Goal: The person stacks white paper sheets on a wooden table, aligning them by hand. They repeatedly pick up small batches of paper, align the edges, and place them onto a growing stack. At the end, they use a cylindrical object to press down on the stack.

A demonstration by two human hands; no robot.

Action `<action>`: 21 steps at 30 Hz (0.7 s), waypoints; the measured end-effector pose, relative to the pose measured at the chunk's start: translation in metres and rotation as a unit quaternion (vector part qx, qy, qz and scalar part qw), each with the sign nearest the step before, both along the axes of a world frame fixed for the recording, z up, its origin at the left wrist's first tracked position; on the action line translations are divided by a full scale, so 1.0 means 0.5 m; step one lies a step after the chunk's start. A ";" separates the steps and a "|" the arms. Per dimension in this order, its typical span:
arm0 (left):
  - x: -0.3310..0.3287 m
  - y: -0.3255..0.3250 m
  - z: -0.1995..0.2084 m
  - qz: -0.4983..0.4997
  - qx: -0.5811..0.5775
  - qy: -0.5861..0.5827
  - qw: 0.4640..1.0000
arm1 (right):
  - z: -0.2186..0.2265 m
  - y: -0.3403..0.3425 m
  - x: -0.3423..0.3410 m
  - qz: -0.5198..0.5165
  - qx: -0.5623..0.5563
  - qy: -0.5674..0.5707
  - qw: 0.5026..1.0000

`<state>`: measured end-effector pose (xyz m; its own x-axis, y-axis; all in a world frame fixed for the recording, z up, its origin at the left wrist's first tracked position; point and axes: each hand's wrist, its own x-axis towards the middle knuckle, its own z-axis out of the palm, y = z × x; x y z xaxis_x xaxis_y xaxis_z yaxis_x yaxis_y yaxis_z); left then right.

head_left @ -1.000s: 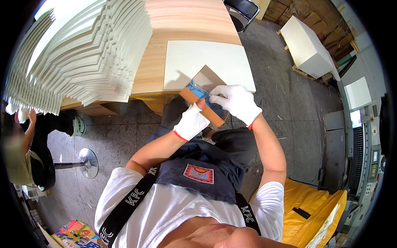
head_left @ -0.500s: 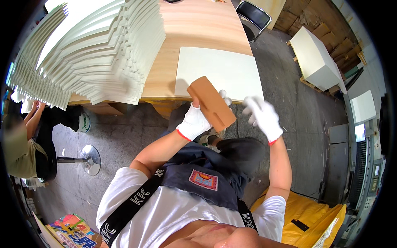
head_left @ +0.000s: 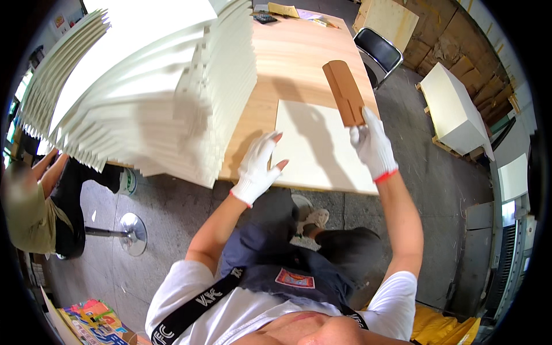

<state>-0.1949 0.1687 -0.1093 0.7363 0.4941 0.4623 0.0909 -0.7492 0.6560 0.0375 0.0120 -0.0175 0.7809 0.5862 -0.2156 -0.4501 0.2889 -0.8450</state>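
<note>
My right hand (head_left: 375,148), in a white glove with a red cuff, grips the near end of a flat brown piece that looks like folded card (head_left: 344,94). The piece is held above the table, tilted, with a slotted seam along its length. Below it a white sheet (head_left: 299,167) lies flat at the table's front edge, crossed by a shadow. My left hand (head_left: 257,167), gloved with thumb and index fingertips bare, hovers at the sheet's left edge. Its fingers are spread and hold nothing; whether it touches the sheet I cannot tell.
A tall pile of folded white sheets (head_left: 155,109) covers the left of the wooden table (head_left: 305,63). Beyond the table's right edge stands a black chair (head_left: 379,49). A white stack on a pallet (head_left: 454,109) is farther right. Another person (head_left: 29,207) sits at left.
The brown piece has passed from my left hand to my right and moved up and right over the table. My left hand has opened beside the white sheet. The view has shifted.
</note>
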 end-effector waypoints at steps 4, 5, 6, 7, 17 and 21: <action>-0.008 0.027 -0.049 0.038 0.126 -0.017 0.991 | -0.113 0.176 0.188 0.022 -0.102 -0.043 0.994; -0.011 0.025 -0.029 0.027 0.116 -0.008 0.993 | -0.133 0.224 0.188 0.038 -0.092 -0.054 0.994; -0.010 0.022 -0.031 0.022 0.105 -0.012 0.994 | -0.174 0.287 0.221 0.050 -0.091 -0.046 0.994; -0.011 0.025 -0.034 0.022 0.096 -0.013 0.995 | -0.194 0.349 0.237 0.085 -0.125 -0.008 0.989; -0.014 0.027 -0.019 0.035 0.068 0.023 0.997 | -0.163 0.622 0.132 0.199 -0.036 0.043 0.978; -0.013 0.027 -0.017 0.027 0.073 0.027 0.997 | -0.116 0.436 0.128 0.254 -0.064 0.000 0.965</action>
<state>-0.2014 0.1821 -0.1176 0.7360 0.4647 0.4923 0.1664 -0.8291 0.5338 0.1017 0.2301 -0.0754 0.4002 0.8620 -0.3112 -0.5064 -0.0750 -0.8590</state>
